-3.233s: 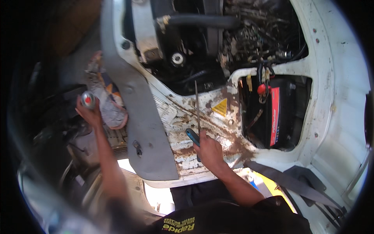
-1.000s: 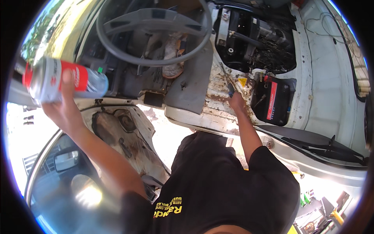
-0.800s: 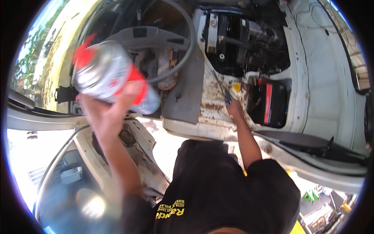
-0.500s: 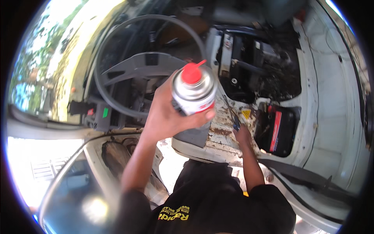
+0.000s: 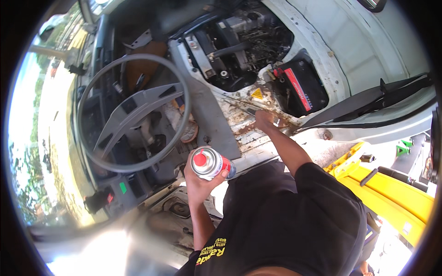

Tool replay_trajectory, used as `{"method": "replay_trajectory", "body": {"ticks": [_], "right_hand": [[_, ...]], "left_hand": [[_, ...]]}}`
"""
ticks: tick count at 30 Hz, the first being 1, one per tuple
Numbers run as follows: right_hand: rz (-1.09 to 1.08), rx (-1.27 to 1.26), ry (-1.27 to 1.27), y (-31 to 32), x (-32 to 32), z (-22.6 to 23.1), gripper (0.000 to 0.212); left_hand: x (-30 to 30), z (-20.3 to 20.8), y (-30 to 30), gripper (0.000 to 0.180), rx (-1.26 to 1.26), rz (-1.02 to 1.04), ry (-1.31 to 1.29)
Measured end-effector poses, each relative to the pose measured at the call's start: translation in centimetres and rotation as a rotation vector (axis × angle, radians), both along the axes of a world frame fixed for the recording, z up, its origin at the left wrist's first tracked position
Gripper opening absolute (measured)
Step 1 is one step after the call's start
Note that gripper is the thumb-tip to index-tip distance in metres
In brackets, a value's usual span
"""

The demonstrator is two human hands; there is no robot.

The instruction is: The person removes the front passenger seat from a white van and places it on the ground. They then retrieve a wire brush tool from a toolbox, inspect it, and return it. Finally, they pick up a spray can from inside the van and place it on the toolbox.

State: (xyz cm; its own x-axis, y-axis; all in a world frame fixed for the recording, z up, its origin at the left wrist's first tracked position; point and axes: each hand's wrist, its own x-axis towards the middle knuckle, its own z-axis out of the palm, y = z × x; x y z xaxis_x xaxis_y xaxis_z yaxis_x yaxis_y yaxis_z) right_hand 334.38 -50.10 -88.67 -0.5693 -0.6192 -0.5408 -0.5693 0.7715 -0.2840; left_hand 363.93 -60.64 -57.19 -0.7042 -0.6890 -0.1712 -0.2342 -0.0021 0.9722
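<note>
My left hand (image 5: 195, 181) is wrapped round a spray can (image 5: 214, 163) with a red cap and a silver top, held tilted near the sill. My right hand (image 5: 264, 120) is low over the rusty white seat base, closed around a dark-handled tool (image 5: 251, 112). Only a short dark end of the tool shows past the fingers, so its exact kind is hard to make out. A black battery (image 5: 306, 87) with a red label sits just beyond my right hand. The uncovered engine (image 5: 239, 43) lies farther off, with a yellow warning sticker (image 5: 257, 94) on the panel between.
A large grey steering wheel (image 5: 184, 108) stands to the left above the pedals and grey floor mat (image 5: 212, 119). The door with its glass is at the lower left. On the right are a dark seat belt (image 5: 368, 103) and, outside, a yellow metal arm (image 5: 386, 188).
The view has swung right and downward. My left hand has lowered the spray can from in front of the steering wheel to near the sill. My right hand stays by the battery.
</note>
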Motion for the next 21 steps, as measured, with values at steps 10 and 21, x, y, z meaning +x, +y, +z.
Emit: {"method": "replay_trajectory", "body": {"ticks": [10, 21], "right_hand": [[-0.576, -0.861, -0.435, 2.3, 7.4, 14.0, 0.026], [0.045, -1.004, -0.815, 5.4, 8.6, 28.4, 0.032]], "left_hand": [[3.5, 3.1, -1.3, 0.072, -0.245, 0.002, 0.023], [-2.5, 1.7, 5.3, 0.078, 0.102, -0.323, 0.355]]}}
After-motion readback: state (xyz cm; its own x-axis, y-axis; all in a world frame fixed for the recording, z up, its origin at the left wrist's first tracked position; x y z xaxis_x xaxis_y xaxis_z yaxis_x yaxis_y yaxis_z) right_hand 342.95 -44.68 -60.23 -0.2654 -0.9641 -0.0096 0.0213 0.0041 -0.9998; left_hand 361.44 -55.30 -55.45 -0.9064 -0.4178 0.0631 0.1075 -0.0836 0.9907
